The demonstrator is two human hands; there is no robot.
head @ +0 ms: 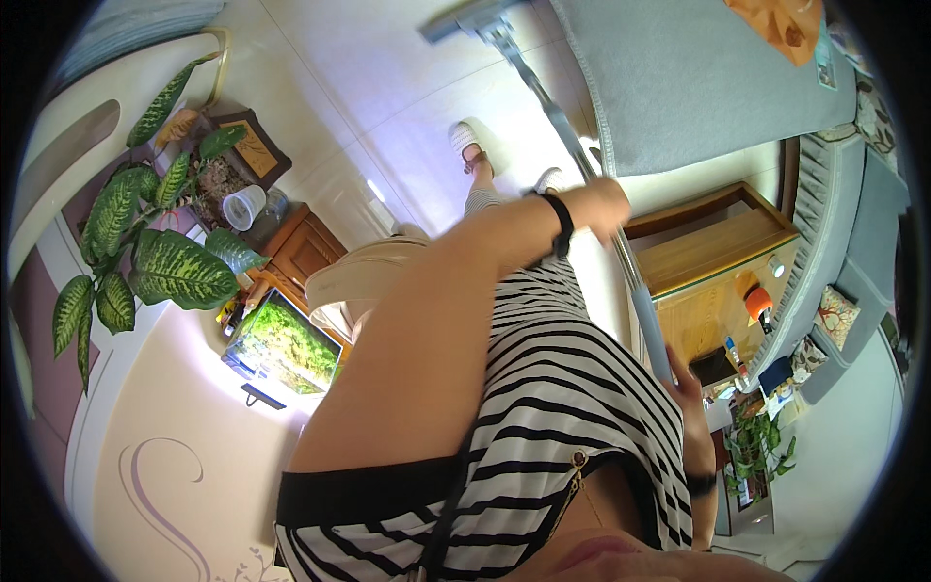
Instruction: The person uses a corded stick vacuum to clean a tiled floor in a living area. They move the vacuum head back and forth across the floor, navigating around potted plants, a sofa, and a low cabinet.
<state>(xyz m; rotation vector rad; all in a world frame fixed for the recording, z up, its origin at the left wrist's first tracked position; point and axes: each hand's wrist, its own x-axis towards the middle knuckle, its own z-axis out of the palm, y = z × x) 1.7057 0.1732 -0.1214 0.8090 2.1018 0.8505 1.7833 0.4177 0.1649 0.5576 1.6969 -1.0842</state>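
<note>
A long-handled floor mop (566,134) with a metal pole slants across the view. Its flat grey head (465,23) lies at the top edge over pale floor tiles, blurred. My left hand (602,209), with a black band at the wrist, reaches across my body and is closed around the pole midway. Lower down, my right hand (682,385) is wrapped about the thick grey grip (649,327) beside my striped top. Part of that hand's hold is hidden by the grip. My feet in light woven shoes (465,138) stand close to the pole.
A grey-covered couch (698,80) borders the pole on the right. Below it stands a wooden coffee table (716,247) with several items on top. To the left are a beige chair (364,273), a wooden cabinet (305,247), a lit aquarium (287,342) and a large leafy plant (182,269).
</note>
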